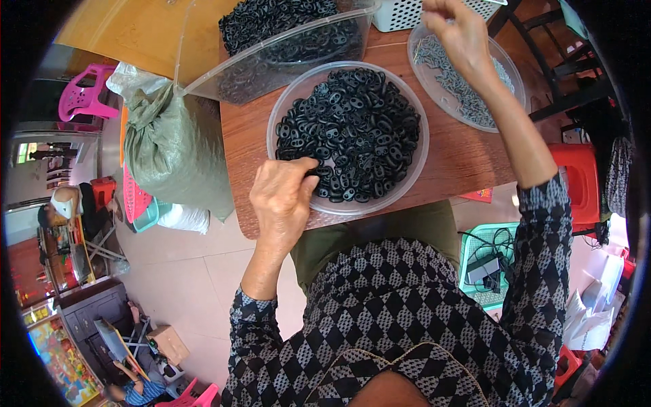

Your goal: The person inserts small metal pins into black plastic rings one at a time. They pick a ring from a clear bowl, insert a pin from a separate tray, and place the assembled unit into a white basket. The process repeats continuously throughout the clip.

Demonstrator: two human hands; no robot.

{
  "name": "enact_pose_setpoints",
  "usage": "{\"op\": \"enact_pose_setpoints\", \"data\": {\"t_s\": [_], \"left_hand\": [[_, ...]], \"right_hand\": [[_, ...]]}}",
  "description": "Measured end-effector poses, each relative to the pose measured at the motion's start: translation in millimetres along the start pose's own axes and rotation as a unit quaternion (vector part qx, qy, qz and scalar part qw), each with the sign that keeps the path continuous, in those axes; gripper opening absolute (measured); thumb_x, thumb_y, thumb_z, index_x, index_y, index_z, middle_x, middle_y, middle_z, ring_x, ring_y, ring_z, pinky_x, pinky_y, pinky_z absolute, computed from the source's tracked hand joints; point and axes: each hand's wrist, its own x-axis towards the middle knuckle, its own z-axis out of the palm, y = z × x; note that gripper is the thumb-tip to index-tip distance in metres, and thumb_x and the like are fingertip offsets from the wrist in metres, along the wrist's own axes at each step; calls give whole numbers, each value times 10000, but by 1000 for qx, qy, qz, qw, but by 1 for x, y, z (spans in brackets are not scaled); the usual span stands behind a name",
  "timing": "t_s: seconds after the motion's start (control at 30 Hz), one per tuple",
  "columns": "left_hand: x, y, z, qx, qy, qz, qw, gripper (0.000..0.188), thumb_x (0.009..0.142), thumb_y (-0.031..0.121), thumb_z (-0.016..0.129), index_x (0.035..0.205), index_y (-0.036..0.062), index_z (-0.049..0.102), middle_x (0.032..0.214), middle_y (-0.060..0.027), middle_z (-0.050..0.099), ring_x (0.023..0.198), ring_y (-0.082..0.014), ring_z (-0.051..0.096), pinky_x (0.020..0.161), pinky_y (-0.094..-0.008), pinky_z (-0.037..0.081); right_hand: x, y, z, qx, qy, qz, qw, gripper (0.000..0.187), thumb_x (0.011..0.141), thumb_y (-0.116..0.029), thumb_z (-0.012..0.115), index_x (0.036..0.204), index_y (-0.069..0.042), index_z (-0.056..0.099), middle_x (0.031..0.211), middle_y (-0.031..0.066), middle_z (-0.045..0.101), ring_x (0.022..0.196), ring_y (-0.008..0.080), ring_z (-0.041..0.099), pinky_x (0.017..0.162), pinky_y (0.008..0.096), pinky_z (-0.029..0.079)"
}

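A round clear tub (422, 163) full of small black oval pieces with two holes (352, 129) sits on the wooden table in front of me. My left hand (278, 200) rests at its near left rim, thumb and forefinger pinched over the pieces. Whatever lies between those fingertips is hidden. Up at the far right, my right hand (461, 44) is raised over a round clear tray (444, 102) of small grey screw-like parts (468, 95). Its fingers are pinched together near the top edge, and I cannot make out what they hold.
Behind the tub stands a clear rectangular bin (285, 51) of more black pieces. A white perforated basket (400, 15) is at the far edge. Left of the table (464, 159) leans a tied green sack (173, 146). A green basket with cables (485, 264) and a red stool (573, 183) are at right.
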Motion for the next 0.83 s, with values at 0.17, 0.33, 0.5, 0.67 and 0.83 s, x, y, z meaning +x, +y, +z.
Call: {"op": "enact_pose_setpoints", "data": {"t_s": [0.17, 0.33, 0.5, 0.67, 0.83], "left_hand": [[9, 2, 7, 3, -39, 50, 998, 218, 620, -22, 702, 825, 38, 660, 720, -40, 619, 667, -186, 541, 688, -317, 406], [17, 4, 17, -26, -48, 46, 997, 213, 616, -24, 698, 814, 40, 650, 696, -47, 612, 671, -196, 550, 687, -317, 403], [17, 1, 27, 35, -85, 85, 992, 225, 608, -42, 685, 813, 25, 622, 685, -58, 602, 671, -203, 557, 676, -327, 401], [17, -1, 33, 60, -109, 120, 985, 214, 618, -49, 663, 813, 11, 600, 698, -83, 589, 659, -230, 537, 668, -344, 399], [20, 1, 36, 76, -127, 131, 980, 212, 626, -58, 648, 818, 12, 592, 710, -97, 582, 660, -243, 526, 664, -353, 398]], "right_hand": [[-43, 17, -6, 46, -35, -104, 993, 195, 789, -98, 608, 938, 22, 648, 810, 80, 655, 747, 124, 589, 678, 270, 473], [-75, 10, -14, 95, -79, -44, 991, 146, 813, -55, 601, 929, 21, 646, 793, 56, 643, 734, 89, 563, 654, 232, 458], [-95, 15, -14, 94, -97, -61, 989, 114, 809, -35, 618, 911, 4, 652, 780, 38, 632, 709, 79, 546, 627, 228, 450], [-104, 12, -14, 118, -114, -50, 985, 100, 805, -22, 618, 895, 7, 651, 790, 40, 628, 701, 85, 544, 619, 227, 446], [-109, 11, -10, 135, -113, -77, 981, 98, 812, -24, 610, 896, 2, 654, 813, 63, 630, 726, 99, 563, 640, 226, 454]]}}
